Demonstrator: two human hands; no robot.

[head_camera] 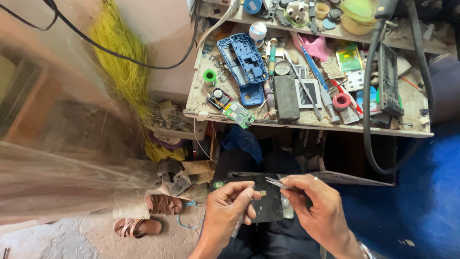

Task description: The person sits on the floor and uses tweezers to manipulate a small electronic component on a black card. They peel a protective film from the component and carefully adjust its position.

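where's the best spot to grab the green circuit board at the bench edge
Judging by its pose, take the green circuit board by its two long edges near the end that juts past the front edge of the bench. Come from the front, below that edge: the overhanging end is free, while a small black part crowds the far end. Edges also spare the components on its face.

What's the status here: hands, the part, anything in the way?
Left hand grips black phone panel over lap. Right hand pinches tweezers, tips at panel's top edge. Nothing between them.
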